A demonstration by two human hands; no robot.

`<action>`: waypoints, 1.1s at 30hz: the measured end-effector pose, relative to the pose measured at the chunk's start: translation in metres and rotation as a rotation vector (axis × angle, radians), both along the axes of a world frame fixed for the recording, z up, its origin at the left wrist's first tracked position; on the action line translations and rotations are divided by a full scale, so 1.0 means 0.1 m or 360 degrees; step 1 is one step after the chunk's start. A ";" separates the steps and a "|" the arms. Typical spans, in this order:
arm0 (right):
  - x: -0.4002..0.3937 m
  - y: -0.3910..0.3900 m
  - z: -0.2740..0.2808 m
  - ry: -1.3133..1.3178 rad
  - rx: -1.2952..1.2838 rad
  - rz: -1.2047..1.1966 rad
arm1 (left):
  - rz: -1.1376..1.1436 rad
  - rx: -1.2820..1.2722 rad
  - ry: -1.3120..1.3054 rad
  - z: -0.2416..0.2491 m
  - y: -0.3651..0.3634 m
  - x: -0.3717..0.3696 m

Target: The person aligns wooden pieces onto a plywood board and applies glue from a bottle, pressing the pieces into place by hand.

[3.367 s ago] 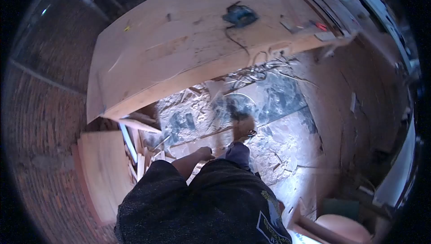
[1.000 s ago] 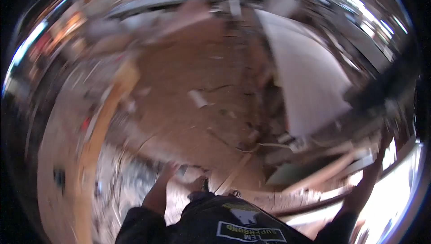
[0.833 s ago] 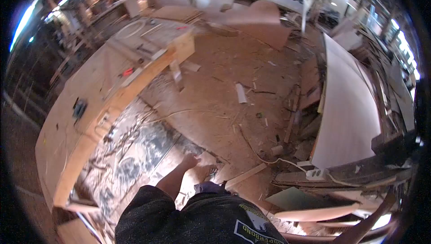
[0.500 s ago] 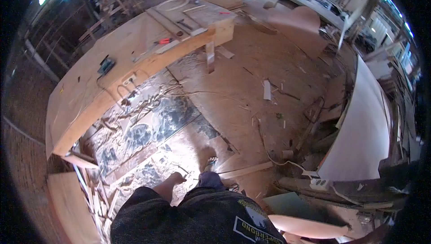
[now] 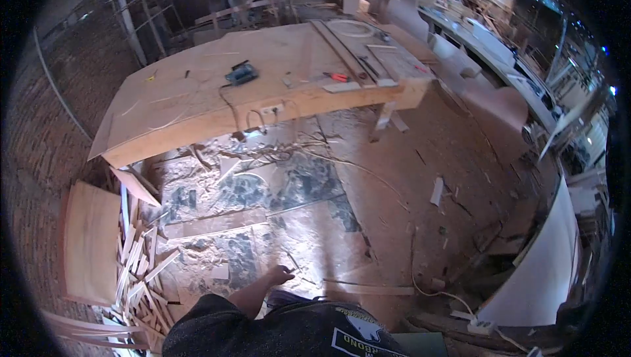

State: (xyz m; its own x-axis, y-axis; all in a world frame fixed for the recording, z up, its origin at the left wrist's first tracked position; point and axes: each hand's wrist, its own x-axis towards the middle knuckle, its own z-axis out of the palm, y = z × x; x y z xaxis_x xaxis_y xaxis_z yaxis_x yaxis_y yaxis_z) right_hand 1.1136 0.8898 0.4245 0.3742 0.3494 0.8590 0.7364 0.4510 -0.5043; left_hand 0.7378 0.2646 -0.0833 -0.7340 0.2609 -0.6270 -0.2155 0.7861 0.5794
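My left hand [image 5: 281, 275] hangs low in front of my body, over the dusty floor [image 5: 305, 225]. Its fingers look closed together, and a thin dark stick [image 5: 293, 262] shows at the fingertips. The stick is too small to name more exactly. My right hand is out of view. Ahead stands a wide workbench [image 5: 151, 135]. On its top are a dark power tool [image 5: 241, 73] with a cord, red-handled pliers [image 5: 338, 77] and long wooden strips [image 5: 336, 51].
Scrap wood strips [image 5: 141, 271] lie piled at the left beside a curved wooden panel [image 5: 92, 242]. A power strip [image 5: 269, 110] is fixed to the bench edge. Cables and sawdust cover the floor. A large pale curved sheet [image 5: 532, 278] stands at the right, near a socket block [image 5: 482, 325].
My view has turned left and lifted, so the bench sits further right in view. My left hand remains low in front of me, with the thin stick still at its fingertips.
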 end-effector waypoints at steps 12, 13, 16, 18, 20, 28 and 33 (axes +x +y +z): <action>-3.38 -2.25 -0.63 -0.0070 -0.0821 0.1367 | 0.0427 -0.0430 0.0140 0.01 -3.33 0.33; -3.63 -2.39 -0.69 -0.0086 -0.0851 0.1449 | 0.0563 -0.0409 0.0140 0.11 -3.53 0.43; -4.45 -3.03 -0.75 -0.0123 -0.0943 0.1692 | 0.0875 -0.0325 0.0119 0.01 -4.00 0.58; -4.98 -3.45 -0.81 -0.0071 -0.1017 0.1797 | 0.1015 -0.0313 0.0019 -0.04 -4.21 0.53; -5.48 -3.62 -0.99 -0.0338 -0.0857 0.1937 | 0.1122 -0.0246 0.0061 -0.20 -4.34 0.47; -8.13 -4.75 -1.83 -0.0448 -0.0952 0.2131 | 0.1138 -0.0237 0.0227 -0.85 -4.75 -0.05; -9.90 -5.91 -2.29 -0.0738 -0.0925 0.2308 | 0.1208 -0.0459 0.0327 -0.44 -4.99 -0.21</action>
State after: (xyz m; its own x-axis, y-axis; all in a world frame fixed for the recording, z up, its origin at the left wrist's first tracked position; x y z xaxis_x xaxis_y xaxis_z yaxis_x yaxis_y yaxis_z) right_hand 0.1234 0.2990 0.1955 -0.7772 0.4574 0.4320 0.0162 0.7010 -0.7130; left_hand 0.7172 -0.2340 -0.1273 -0.7527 -0.5003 -0.4280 -0.6580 0.5936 0.4633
